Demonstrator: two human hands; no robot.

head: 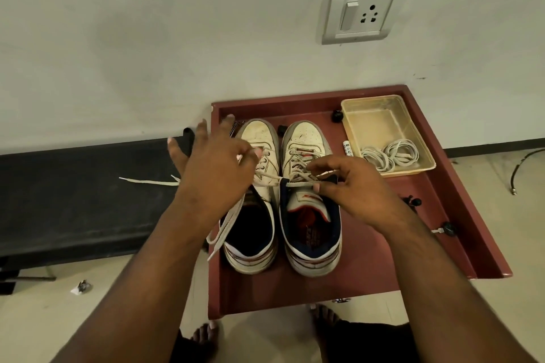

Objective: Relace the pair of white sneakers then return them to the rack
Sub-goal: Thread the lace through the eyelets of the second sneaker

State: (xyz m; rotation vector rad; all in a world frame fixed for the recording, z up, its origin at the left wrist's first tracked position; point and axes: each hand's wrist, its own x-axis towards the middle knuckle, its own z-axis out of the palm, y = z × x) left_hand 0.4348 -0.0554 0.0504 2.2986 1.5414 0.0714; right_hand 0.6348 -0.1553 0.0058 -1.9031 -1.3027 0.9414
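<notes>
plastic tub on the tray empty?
No. The clear plastic tub at the tray's far right corner holds coiled white laces at its near end.

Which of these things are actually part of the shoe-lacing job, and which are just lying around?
In use: left sneaker, right sneaker, worn laces, coiled laces in the plastic tub, left hand, right hand.

Lying about: wall socket, black bench, floor scrap.

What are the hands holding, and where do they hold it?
Both hold a shoelace. The right hand pinches it over the right sneaker's tongue; the left hand pinches it above the left sneaker.
</notes>
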